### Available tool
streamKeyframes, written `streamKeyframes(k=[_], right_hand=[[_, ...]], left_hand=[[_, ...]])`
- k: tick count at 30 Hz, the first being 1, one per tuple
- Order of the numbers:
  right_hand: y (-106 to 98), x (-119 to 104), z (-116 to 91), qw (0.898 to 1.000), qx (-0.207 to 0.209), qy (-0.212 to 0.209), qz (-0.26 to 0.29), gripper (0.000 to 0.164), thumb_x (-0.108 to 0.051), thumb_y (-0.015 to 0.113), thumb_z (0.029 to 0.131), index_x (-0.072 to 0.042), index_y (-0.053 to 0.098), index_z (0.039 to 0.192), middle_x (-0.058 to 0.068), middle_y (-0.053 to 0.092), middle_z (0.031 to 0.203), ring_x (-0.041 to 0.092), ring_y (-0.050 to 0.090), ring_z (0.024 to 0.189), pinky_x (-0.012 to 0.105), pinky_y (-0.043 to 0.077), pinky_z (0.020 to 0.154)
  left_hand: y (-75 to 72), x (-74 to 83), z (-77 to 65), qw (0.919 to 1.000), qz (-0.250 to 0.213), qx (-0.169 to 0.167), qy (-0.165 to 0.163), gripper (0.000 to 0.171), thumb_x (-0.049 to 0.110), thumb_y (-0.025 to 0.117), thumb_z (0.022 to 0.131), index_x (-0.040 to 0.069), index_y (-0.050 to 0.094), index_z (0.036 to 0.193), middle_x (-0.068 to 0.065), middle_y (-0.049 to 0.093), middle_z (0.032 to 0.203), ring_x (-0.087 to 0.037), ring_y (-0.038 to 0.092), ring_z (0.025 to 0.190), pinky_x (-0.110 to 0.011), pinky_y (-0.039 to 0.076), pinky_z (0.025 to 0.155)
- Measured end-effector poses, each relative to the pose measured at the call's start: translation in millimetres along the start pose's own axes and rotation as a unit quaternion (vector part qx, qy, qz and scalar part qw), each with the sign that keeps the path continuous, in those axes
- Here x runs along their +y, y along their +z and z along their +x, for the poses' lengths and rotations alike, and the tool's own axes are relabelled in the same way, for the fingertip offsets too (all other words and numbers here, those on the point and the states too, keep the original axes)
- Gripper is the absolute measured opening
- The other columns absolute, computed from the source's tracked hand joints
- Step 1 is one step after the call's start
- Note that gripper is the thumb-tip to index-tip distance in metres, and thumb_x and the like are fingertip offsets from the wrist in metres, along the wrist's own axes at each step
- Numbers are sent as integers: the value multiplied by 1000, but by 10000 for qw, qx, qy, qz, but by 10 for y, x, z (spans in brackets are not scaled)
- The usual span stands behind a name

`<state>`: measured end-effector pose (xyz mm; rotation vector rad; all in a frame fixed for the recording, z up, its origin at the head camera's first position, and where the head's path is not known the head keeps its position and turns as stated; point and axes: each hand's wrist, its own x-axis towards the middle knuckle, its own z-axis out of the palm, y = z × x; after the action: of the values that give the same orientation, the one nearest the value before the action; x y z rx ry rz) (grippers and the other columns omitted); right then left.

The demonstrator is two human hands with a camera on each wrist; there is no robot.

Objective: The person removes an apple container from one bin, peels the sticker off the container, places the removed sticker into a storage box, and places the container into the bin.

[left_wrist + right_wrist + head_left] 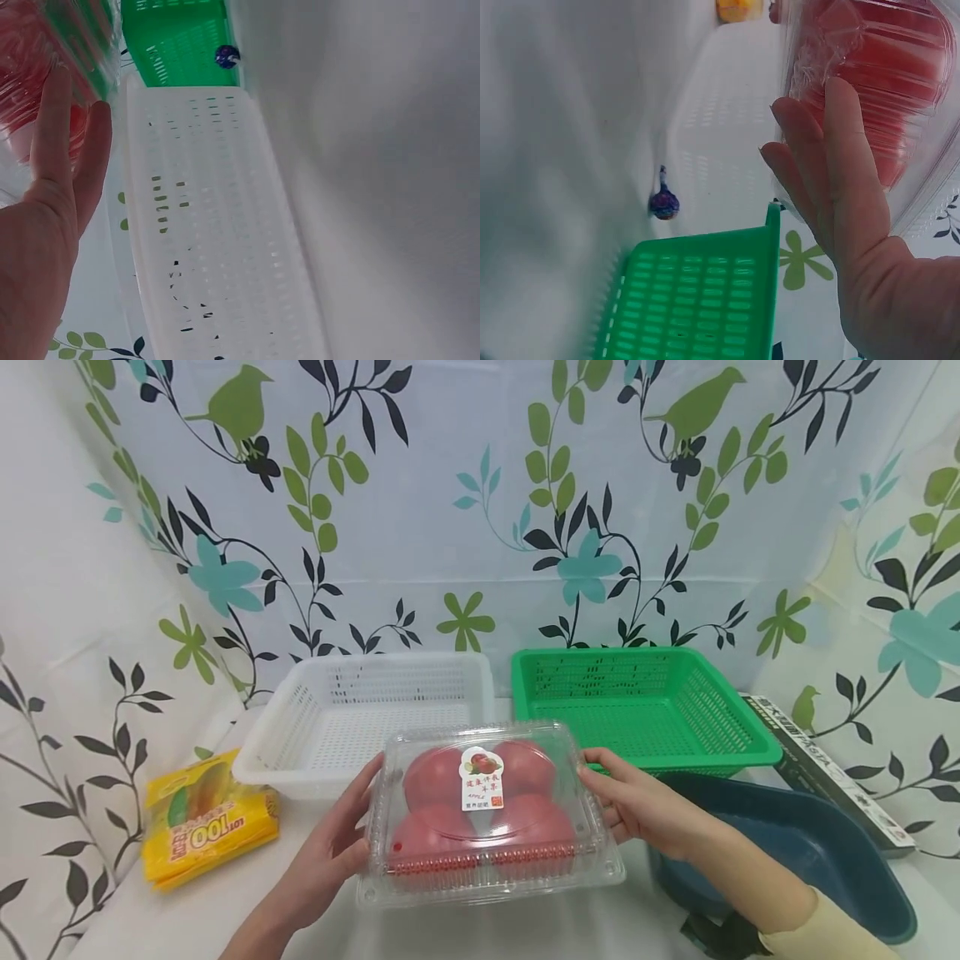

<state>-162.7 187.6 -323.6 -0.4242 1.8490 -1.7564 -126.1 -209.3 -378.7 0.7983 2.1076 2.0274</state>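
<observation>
Between both hands is a clear plastic clamshell box point(431, 739) of red apples point(517, 818), with a white label point(482, 781) on its lid. It is raised in front of two baskets and tilted slightly. My left hand point(333, 847) holds its left side; in the left wrist view, long fingers point(51, 127) lie against the plastic. At the opposite side, my right hand point(641, 802) holds the box, with several fingers point(845, 142) spread along it in the right wrist view. Part of each hand is hidden behind the box.
Behind the box stand a white basket point(296, 727) and a green basket point(735, 731). A yellow packet point(206, 827) lies at left. On the right are a dark blue tub point(817, 852) and a long narrow box point(832, 777). A purple-wrapped lollipop point(664, 204) lies near the green basket.
</observation>
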Motion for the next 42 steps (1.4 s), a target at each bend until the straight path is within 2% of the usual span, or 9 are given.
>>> streamKeyframes(k=[2,4,8,13,19,25,31,35,42], right_hand=[[12,47,-20,10000,-31,10,45,54,-34,47,108,-5,22,146,16,70,103,31,73,89,47,60,78],[20,95,-45,9999,-76,18,87,54,-33,48,108,-4,22,147,16,70,103,32,73,90,47,60,78],[41,190,-83,9993,-159,147,311,57,-33,47,108,-4,19,148,15,71,103,29,73,90,45,60,78],[90,329,-100,9967,-229,418,659,58,-34,48,108,-4,17,147,13,71,98,24,72,87,40,60,77],[115,465,-104,9951,-200,497,830,61,-34,49,107,-4,18,151,14,71,97,25,72,87,41,60,77],[121,579,-72,9948,-77,614,806,77,-34,50,106,1,4,157,16,71,108,30,72,93,43,60,79],[137,649,-25,9949,10,633,786,81,-35,49,107,4,-2,158,17,71,110,31,71,96,44,60,80],[137,672,3,9955,65,615,711,83,-34,48,107,6,-5,157,17,71,109,32,71,96,44,60,80],[140,678,13,9961,61,683,549,84,-34,48,107,9,-6,156,18,71,110,32,71,95,44,60,79]], left_hand=[[-1,-30,-34,9998,-121,-161,24,78,39,58,101,27,14,164,-32,14,161,-45,49,131,-41,55,92],[-2,-41,-65,9994,-192,-271,-89,79,38,60,101,27,13,164,-33,12,161,-38,54,129,-41,56,91],[-8,-27,-116,9965,-308,-461,-619,80,34,62,100,32,12,164,-29,6,164,-28,59,125,-40,55,92],[-24,-24,-167,9889,-374,-690,-1263,82,31,62,102,37,8,163,-25,-1,165,-31,60,122,-38,54,95],[-15,-66,-191,9778,-525,-802,-1865,82,33,60,102,40,5,162,-23,-1,166,-30,57,127,-39,52,98],[-14,-155,-210,9729,-743,-1067,-1915,88,17,61,102,29,0,163,-28,-3,164,-32,57,127,-42,52,98],[-31,-213,-183,9662,-778,-1061,-2217,88,15,61,102,29,-1,163,-27,-3,164,-34,56,127,-46,51,99],[-45,-243,-171,9661,-735,-1067,-2231,90,13,62,101,29,0,163,-27,-3,164,-33,58,125,-47,52,98],[-48,-271,-191,9690,-795,-1128,-2049,92,9,63,99,28,0,164,-30,-5,163,-36,57,126,-46,53,97]])
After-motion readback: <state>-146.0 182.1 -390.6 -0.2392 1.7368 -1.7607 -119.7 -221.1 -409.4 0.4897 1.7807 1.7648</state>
